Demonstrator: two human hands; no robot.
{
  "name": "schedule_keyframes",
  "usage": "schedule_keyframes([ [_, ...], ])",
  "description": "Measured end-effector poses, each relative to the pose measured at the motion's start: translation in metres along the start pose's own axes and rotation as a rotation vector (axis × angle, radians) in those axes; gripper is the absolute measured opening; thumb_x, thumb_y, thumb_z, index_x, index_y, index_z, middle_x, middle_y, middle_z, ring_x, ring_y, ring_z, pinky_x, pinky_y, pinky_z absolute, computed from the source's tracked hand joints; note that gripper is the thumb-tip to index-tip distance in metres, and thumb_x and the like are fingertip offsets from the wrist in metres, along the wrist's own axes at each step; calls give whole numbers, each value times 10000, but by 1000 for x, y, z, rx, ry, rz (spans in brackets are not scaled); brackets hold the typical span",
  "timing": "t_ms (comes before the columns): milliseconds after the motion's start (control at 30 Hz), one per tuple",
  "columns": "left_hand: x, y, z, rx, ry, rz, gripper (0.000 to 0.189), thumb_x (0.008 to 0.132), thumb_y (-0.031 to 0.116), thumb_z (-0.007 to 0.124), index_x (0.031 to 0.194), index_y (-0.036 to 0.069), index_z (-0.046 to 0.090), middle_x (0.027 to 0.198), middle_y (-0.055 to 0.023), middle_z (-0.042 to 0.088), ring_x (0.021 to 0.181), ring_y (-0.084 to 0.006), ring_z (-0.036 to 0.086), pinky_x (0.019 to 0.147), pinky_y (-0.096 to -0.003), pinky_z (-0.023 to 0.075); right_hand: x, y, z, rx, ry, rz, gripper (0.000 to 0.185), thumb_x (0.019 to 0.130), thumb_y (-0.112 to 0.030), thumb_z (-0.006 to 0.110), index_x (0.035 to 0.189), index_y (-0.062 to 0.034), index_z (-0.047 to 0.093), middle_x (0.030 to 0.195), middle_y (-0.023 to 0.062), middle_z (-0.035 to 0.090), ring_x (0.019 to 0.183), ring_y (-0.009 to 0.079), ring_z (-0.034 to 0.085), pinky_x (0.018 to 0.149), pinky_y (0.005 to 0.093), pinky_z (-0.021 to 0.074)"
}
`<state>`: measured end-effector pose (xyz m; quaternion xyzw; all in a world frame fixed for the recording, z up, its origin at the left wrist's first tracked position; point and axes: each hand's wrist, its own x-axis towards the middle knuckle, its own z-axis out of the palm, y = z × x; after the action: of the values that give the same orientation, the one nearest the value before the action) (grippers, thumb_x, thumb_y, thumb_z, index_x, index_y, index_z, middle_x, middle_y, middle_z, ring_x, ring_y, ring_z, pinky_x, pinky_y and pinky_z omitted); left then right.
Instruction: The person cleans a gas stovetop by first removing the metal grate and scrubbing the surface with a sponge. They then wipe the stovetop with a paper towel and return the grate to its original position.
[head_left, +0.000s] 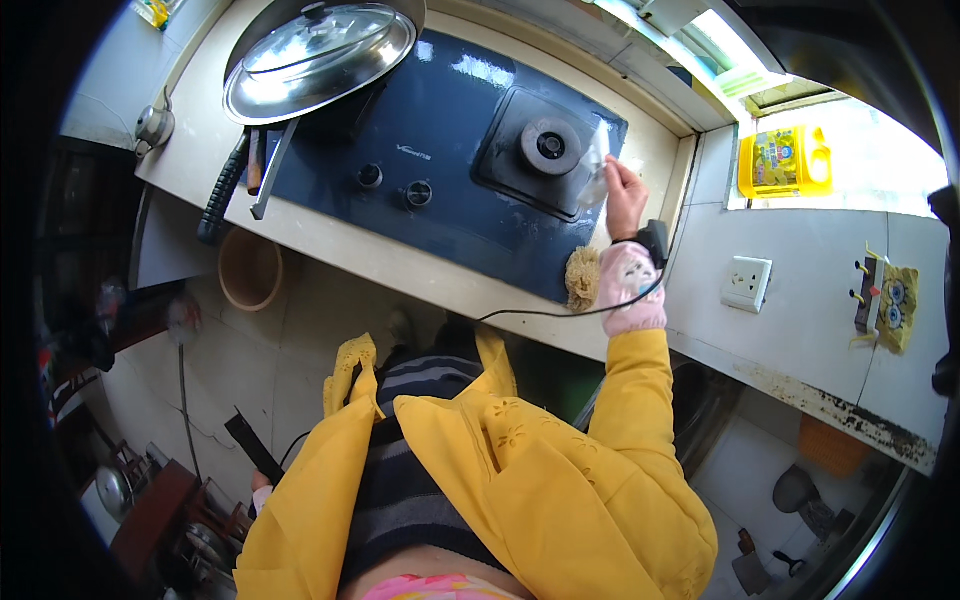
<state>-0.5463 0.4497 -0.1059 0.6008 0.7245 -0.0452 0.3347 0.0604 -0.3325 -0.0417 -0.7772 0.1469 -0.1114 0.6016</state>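
Note:
My right hand (626, 196) pinches a thin, see-through piece of plastic (596, 166), which looks like film or a small bag. It hangs over the right edge of the dark blue glass gas hob (315, 176), beside the round burner (550, 146). A tan scrubber (582, 279) lies by my right wrist, on the hob's front corner. A black strapped device with a cable (540, 312) sits on that wrist. My left hand (259, 480) hangs low at my side, mostly hidden by the yellow jacket. Near it is a black flat object (253, 448); whether I hold it cannot be told.
A wok with a steel lid (330, 71) covers the left burner, several handles jutting over the counter edge. A small kettle (154, 126) stands far left. Below is a tan bucket (250, 268). At right are a yellow jug (784, 161), a wall socket (746, 283) and hanging utensils (799, 495).

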Motion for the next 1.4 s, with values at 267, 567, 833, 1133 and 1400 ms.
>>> schedule_keyframes([
  [267,-21,17,-5,34,25,39,420,894,363,677,977,-44,738,870,-109,720,760,-229,667,729,-390,546,124,63,8,-124,-13,-173,390,892,-93,730,1277,-36,700,844,45,691,780,109,638,751,246,533],
  [567,-28,29,-7,90,11,71,416,892,363,684,976,-41,739,863,-106,719,754,-224,665,724,-386,546,115,102,15,-683,-253,-671,419,839,79,598,1163,-133,757,1210,156,637,1081,375,608,955,424,488],
  [833,2,18,3,134,-79,150,413,890,363,690,974,-38,739,858,-104,718,749,-219,663,719,-383,546,-5,87,20,-734,-56,-616,465,754,147,527,1161,-11,687,1091,211,622,1027,414,587,888,475,479],
  [1133,27,1,15,-20,-77,131,419,891,378,695,967,-31,742,854,-105,717,752,-213,662,715,-384,546,-68,68,27,-742,-67,-709,352,813,106,604,1127,-19,699,1021,183,678,950,398,641,849,454,520],
  [1400,33,-11,19,-44,-38,63,436,893,380,678,973,-44,741,874,-117,724,771,-226,674,726,-392,549,-74,68,55,-790,62,-553,84,811,18,706,846,-51,674,898,161,642,867,378,642,767,449,524],
])
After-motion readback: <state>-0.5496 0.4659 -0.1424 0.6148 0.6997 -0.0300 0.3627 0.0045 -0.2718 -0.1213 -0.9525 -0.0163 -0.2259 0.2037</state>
